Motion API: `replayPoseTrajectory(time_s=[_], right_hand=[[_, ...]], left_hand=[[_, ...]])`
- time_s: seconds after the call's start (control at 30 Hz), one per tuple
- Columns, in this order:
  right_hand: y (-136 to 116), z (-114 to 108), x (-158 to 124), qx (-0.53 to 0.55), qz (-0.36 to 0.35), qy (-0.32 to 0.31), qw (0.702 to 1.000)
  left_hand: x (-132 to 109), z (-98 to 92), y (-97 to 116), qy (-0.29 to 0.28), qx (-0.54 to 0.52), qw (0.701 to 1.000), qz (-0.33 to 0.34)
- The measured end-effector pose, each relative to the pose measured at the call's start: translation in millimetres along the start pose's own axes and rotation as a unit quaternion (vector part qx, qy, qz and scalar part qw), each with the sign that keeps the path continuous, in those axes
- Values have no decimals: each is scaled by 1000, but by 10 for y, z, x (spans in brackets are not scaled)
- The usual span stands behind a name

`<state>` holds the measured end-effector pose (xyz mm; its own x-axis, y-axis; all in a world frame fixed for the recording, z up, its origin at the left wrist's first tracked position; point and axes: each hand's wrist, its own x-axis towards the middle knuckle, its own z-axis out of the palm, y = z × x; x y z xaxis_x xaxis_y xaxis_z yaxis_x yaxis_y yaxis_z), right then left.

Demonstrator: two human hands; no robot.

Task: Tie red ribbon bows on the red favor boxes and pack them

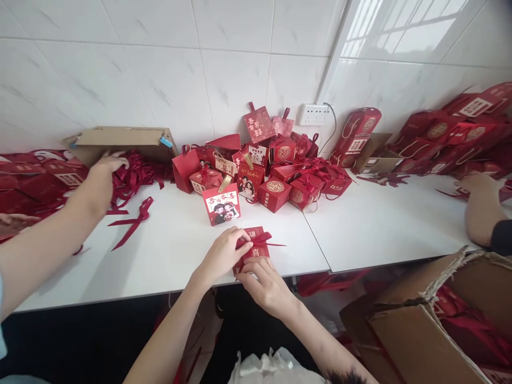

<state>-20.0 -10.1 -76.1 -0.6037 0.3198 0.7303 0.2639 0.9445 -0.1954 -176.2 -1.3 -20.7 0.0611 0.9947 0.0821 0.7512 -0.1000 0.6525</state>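
Note:
A small flat red gift box (258,252) lies at the near edge of the white table (168,250). A dark red ribbon (264,239) is tied across its top. My left hand (222,255) pinches the ribbon at the box's left side, fingers closed. My right hand (267,287) grips the box's near edge from below, fingers curled on it. Just beyond stands a red card box with a cartoon couple (221,205).
A heap of red gift boxes (280,165) sits against the tiled wall. A co-worker's hand (104,168) reaches into loose ribbons (134,178) by a cardboard box (120,140) at the left. Another person's arm (480,208) rests at the right. An open carton (440,320) stands near right.

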Motion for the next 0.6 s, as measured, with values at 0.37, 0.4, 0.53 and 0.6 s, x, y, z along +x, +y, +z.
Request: replayPoseTrajectory(time_s=[0.37, 0.4, 0.53, 0.6], right_hand=[[-42, -25, 43, 87, 17, 61, 994], [-37, -21, 46, 88, 13, 61, 994], [-47, 0, 77, 98, -4, 52, 994], [-76, 16, 91, 106, -9, 49, 993]], left_hand=[[-25, 62, 17, 20, 13, 1000, -5], [-24, 65, 15, 22, 13, 1000, -4], [-19, 59, 19, 22, 5, 1000, -6], [-19, 50, 24, 15, -5, 1000, -12]])
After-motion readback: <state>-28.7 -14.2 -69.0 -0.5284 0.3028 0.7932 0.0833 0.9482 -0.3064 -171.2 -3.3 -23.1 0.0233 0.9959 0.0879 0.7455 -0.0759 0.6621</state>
